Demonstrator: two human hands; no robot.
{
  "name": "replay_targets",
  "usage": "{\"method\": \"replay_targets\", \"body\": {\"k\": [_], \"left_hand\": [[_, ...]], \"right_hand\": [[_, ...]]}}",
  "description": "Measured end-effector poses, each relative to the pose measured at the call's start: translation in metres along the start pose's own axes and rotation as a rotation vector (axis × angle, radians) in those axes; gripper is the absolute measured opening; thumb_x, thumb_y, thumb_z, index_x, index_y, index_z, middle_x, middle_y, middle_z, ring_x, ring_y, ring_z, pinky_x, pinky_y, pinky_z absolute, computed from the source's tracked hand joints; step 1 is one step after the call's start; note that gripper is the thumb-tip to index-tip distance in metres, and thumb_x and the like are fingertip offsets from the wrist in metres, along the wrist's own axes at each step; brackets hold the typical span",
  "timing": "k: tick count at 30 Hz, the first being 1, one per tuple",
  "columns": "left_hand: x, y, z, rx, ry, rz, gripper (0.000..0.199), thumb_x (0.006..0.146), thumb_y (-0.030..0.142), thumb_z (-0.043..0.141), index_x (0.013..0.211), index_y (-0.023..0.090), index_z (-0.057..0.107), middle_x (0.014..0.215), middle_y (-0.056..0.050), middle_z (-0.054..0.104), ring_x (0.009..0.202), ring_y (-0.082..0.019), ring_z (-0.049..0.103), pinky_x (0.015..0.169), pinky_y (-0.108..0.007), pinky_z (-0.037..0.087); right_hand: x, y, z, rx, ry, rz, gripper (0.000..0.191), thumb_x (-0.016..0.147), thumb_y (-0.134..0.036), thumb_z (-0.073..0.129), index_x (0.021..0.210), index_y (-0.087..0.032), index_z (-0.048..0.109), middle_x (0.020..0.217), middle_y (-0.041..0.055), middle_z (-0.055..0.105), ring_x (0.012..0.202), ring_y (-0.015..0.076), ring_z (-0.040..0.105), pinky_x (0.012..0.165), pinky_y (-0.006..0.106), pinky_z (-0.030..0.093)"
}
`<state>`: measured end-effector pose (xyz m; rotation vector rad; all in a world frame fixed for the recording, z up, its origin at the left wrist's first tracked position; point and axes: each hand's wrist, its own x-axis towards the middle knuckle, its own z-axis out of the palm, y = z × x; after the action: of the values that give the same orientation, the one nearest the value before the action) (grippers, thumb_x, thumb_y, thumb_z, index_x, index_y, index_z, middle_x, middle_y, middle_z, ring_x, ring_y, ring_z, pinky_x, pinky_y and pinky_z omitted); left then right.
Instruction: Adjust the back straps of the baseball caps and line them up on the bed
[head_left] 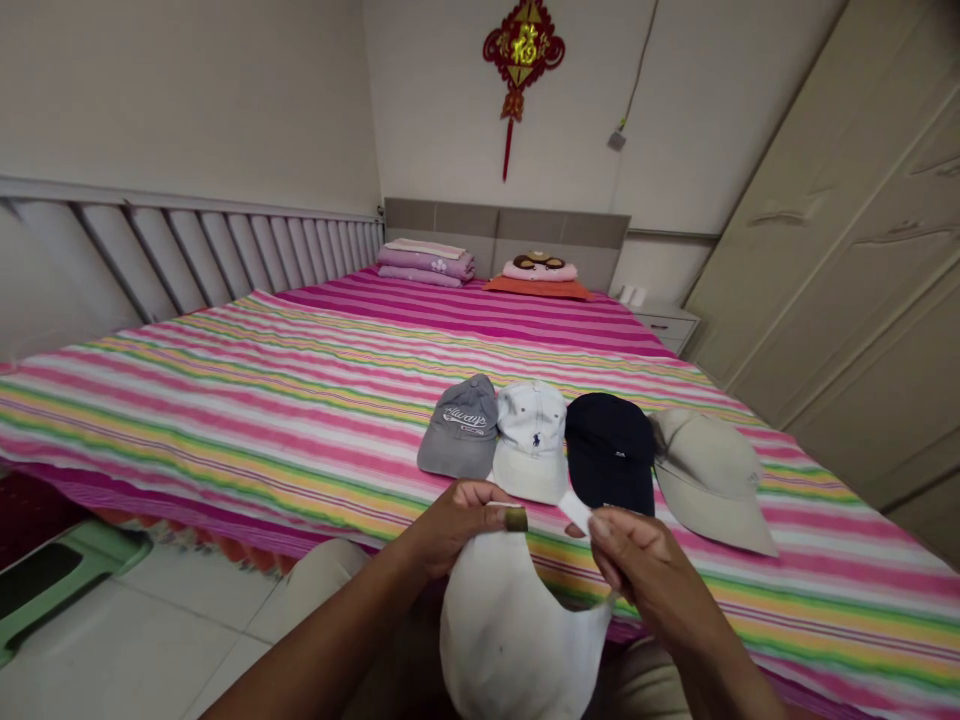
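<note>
A white baseball cap (517, 630) hangs between my hands over the bed's near edge, its back opening facing up and away. My left hand (465, 525) pinches one strap end, where a brass-coloured buckle (516, 519) shows at the thumb. Between the thumb and fingers of my right hand (649, 560) is the other strap (576, 514), its white end sticking out, apart from the buckle. Just beyond lie a grey cap (461, 430), a white cap with a dark emblem (531, 440), a black cap (611, 450) and a beige cap (709, 475), side by side.
Under the caps is a bed with a striped sheet (300, 400). Folded purple bedding (427, 263) and a pink folded stack (538, 270) lie by the headboard (555, 230). A green stool (75, 570) stands at the left, a wardrobe (840, 260) at the right.
</note>
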<state>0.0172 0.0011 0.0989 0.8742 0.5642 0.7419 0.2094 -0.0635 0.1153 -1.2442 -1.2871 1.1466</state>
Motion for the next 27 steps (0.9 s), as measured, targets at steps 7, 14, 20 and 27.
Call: {"method": "replay_targets", "body": {"k": [7,14,20,27], "left_hand": [[-0.004,0.0,0.004,-0.025,-0.018,0.016,0.018,0.057,0.023,0.073,0.067,0.01,0.067,0.054,-0.004,0.064,0.042,-0.008,0.054,0.043,-0.018,0.041],[-0.005,-0.003,0.0,-0.016,0.006,0.031,0.021,0.054,0.023,0.075,0.068,0.01,0.067,0.055,-0.004,0.065,0.043,-0.009,0.055,0.042,-0.018,0.041],[-0.004,-0.005,-0.003,0.007,-0.003,0.041,0.021,0.055,0.024,0.074,0.069,0.01,0.066,0.056,-0.004,0.064,0.044,-0.009,0.055,0.042,-0.018,0.041],[-0.002,-0.009,-0.006,-0.014,0.006,0.079,0.025,0.054,0.019,0.075,0.075,0.014,0.064,0.058,-0.001,0.064,0.046,-0.009,0.056,0.044,-0.018,0.041]], "right_hand": [[0.001,-0.007,0.018,-0.122,0.007,-0.003,0.03,0.069,-0.042,0.055,0.057,-0.015,0.052,0.046,-0.005,0.037,0.043,0.0069,0.027,0.041,0.022,0.02],[0.0,-0.014,0.023,-0.178,0.002,-0.013,0.026,0.068,-0.038,0.055,0.058,-0.014,0.056,0.048,-0.0038,0.04,0.046,0.0082,0.031,0.043,0.022,0.024],[0.0,-0.015,0.027,-0.154,-0.022,0.009,0.026,0.066,-0.039,0.056,0.057,-0.014,0.056,0.046,-0.0046,0.038,0.045,0.0079,0.029,0.042,0.021,0.024],[0.003,-0.012,0.027,-0.189,-0.049,-0.041,0.026,0.068,-0.038,0.056,0.06,-0.015,0.06,0.047,-0.0047,0.038,0.045,0.008,0.028,0.042,0.022,0.022]]}}
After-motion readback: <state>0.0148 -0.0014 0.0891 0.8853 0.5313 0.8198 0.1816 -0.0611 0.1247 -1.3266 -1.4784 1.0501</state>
